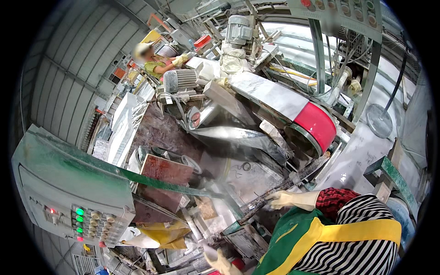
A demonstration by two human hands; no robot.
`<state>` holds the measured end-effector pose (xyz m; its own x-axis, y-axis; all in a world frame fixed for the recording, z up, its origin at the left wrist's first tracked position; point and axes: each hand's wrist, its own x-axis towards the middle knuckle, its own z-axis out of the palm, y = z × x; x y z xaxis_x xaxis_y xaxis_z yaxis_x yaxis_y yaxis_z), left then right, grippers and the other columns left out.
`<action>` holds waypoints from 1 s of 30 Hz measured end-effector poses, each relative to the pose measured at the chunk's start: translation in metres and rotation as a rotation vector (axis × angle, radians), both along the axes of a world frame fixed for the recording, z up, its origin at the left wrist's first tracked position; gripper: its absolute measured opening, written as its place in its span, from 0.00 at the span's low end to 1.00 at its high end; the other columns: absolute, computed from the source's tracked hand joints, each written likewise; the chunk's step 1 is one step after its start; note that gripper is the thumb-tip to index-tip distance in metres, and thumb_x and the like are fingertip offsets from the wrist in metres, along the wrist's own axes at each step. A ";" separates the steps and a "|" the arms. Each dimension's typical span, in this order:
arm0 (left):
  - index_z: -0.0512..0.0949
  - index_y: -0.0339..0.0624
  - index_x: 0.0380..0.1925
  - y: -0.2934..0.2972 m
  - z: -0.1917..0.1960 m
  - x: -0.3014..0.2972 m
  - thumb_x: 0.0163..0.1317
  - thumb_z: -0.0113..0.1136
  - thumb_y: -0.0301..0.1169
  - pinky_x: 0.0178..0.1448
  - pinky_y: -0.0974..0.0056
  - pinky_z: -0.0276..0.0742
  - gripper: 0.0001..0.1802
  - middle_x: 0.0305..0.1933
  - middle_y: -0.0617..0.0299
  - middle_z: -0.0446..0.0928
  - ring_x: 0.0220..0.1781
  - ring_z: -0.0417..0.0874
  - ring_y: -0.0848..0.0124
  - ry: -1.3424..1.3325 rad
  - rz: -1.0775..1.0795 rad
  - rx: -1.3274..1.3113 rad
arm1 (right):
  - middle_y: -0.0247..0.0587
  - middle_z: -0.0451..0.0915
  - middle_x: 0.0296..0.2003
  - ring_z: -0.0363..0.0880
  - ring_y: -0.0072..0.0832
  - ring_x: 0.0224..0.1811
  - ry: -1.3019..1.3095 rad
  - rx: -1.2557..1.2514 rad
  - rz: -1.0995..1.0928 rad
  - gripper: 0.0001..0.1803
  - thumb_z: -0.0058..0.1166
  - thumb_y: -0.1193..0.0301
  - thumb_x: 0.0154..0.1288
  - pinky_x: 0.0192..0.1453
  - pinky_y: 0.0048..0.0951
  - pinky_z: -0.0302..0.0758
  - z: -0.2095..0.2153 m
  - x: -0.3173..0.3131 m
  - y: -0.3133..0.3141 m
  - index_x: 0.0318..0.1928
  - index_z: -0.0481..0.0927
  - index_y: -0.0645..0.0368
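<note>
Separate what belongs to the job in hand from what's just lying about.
Likely in the job:
Cream-gloved right hand
Cream-gloved left hand
Long, dark, grimy bar, nearest the right hand

Apparently just lying about:
Small, thin, dark ring
Crumpled yellow sheet
Flat, reddish-brown, rectangular board

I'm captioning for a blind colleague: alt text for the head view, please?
The wearer's gloved left hand and right hand are apart, low in view, before cluttered, dusty machinery. A grey control panel with green lights stands at left; a co-worker appears farther back.
</note>
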<state>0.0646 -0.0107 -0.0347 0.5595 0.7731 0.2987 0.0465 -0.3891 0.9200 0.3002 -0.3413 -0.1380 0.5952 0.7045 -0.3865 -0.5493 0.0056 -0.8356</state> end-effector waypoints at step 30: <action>0.68 0.35 0.63 0.050 0.007 -0.053 0.64 0.63 0.30 0.68 0.55 0.68 0.28 0.63 0.46 0.70 0.62 0.72 0.55 0.687 -0.263 0.424 | 0.65 0.73 0.57 0.76 0.52 0.56 -0.121 -0.929 -1.007 0.52 0.55 0.58 0.57 0.60 0.42 0.71 0.094 0.227 -0.167 0.73 0.40 0.64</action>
<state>0.0112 0.0391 -0.0275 0.8685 0.4917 0.0618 0.4013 -0.7710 0.4944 0.5271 -0.5083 -0.0442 0.7535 -0.5338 -0.3838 -0.5651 -0.2275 -0.7930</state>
